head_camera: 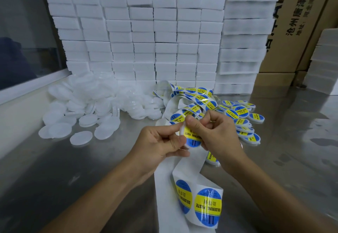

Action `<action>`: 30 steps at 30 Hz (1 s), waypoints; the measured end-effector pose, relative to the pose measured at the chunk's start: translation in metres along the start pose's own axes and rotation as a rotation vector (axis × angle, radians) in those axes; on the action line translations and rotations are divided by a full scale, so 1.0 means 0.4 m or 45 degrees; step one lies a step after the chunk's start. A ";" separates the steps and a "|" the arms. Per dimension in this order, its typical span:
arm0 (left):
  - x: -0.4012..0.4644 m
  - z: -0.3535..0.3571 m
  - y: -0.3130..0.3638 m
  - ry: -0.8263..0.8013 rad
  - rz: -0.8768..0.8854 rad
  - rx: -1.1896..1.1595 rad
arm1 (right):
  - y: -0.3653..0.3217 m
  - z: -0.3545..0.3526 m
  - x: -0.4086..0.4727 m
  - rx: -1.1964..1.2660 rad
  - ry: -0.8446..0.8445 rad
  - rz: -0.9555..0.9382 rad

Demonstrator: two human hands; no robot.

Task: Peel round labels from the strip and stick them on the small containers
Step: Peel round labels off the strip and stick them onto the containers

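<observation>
My left hand (161,142) holds a small white round container (182,132) edge-on above the steel table. A blue-and-yellow round label (193,138) lies on its face. My right hand (214,132) presses the label with the thumb while its fingers curl behind it. The white label strip (182,187) runs from under my hands down to the frame's bottom, carrying two more labels (207,206). A tangle of the same strip (193,99) lies behind my hands.
A heap of unlabelled white containers (87,108) covers the table's left. Labelled containers (243,123) lie in a pile to the right. White foam blocks (146,40) are stacked like a wall at the back, with cardboard boxes (296,22) behind.
</observation>
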State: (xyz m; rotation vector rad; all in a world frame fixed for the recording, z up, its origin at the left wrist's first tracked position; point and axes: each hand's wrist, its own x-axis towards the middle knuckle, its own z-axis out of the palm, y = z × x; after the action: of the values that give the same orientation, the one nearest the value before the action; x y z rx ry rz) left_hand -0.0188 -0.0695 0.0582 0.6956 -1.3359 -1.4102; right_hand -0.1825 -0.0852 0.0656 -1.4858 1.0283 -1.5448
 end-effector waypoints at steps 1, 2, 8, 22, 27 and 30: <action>0.000 -0.003 0.002 0.018 -0.005 0.000 | 0.000 0.000 0.002 -0.003 -0.008 -0.005; 0.002 -0.008 0.002 0.038 -0.007 -0.006 | 0.001 -0.001 0.004 -0.013 -0.036 -0.014; 0.019 -0.033 -0.005 0.232 0.015 -0.110 | 0.012 -0.012 0.008 0.018 -0.324 -0.009; 0.017 -0.026 0.002 0.232 -0.061 -0.207 | 0.006 -0.013 0.007 0.051 -0.340 0.021; 0.017 -0.015 -0.005 0.191 -0.067 -0.093 | 0.014 -0.005 0.009 -0.001 -0.146 -0.044; 0.018 -0.018 -0.004 0.236 -0.046 -0.097 | 0.024 0.002 0.006 -0.051 -0.173 -0.086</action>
State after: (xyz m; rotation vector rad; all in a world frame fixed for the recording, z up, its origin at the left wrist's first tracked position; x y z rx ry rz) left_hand -0.0151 -0.0789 0.0567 0.7835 -1.1245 -1.3822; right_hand -0.1820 -0.0914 0.0578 -1.6444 0.9437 -1.4549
